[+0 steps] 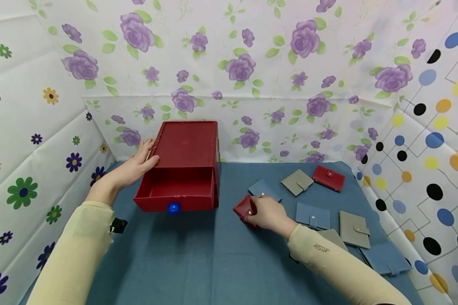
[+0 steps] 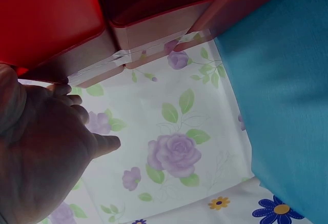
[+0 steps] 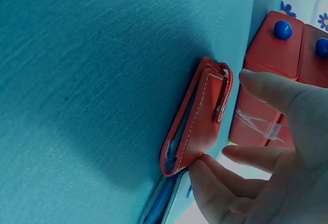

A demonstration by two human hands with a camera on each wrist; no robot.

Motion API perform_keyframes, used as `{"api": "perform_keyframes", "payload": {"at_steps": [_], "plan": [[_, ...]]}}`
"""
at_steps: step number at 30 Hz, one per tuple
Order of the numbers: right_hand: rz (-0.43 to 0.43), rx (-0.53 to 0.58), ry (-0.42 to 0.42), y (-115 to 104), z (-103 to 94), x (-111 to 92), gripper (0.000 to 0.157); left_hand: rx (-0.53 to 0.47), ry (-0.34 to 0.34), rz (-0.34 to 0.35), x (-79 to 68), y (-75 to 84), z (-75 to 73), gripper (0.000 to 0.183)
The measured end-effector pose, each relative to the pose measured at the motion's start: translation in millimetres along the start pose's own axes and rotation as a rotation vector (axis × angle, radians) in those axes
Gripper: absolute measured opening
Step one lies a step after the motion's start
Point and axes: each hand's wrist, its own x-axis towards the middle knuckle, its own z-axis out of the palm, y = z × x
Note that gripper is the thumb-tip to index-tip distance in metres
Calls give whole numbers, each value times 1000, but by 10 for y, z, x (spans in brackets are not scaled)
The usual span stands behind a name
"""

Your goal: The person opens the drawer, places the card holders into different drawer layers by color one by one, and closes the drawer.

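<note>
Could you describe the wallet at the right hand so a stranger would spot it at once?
Start at the red drawer box on the blue cloth. Just right of its open drawer, the right hand has its fingertips on a red wallet with a snap strap. Its nearest neighbour is a blue wallet; the only other red wallet lies at the back right.

This is a booth-like corner, closed in on three sides by print: a rose-patterned back sheet (image 1: pixel 213 110) across the top of the frame, a daisy-patterned left sheet (image 1: pixel 46 120) and a right sheet (image 1: pixel 435 178) dotted in blue, yellow, orange and black. Long creases mark them as thin coverings rather than painted walls, and they stand around a bench (image 1: pixel 183 262) covered in plain blue, filling the lower middle. Whether a home, an office or a lab lies beyond cannot be told.
</note>
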Motion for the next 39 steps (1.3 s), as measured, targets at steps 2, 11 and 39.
{"api": "perform_keyframes", "payload": {"at_steps": [2,11,39], "plan": [[-5,-7,5,-1,8,-3,59,0,-1,-2,-5,0,0,85],[-16,0,14,-10,19,-37,70,0,-1,8,-4,-8,0,84],[-63,-118,7,-118,106,44,72,-16,0,-5,19,-46,-13,84]]}}
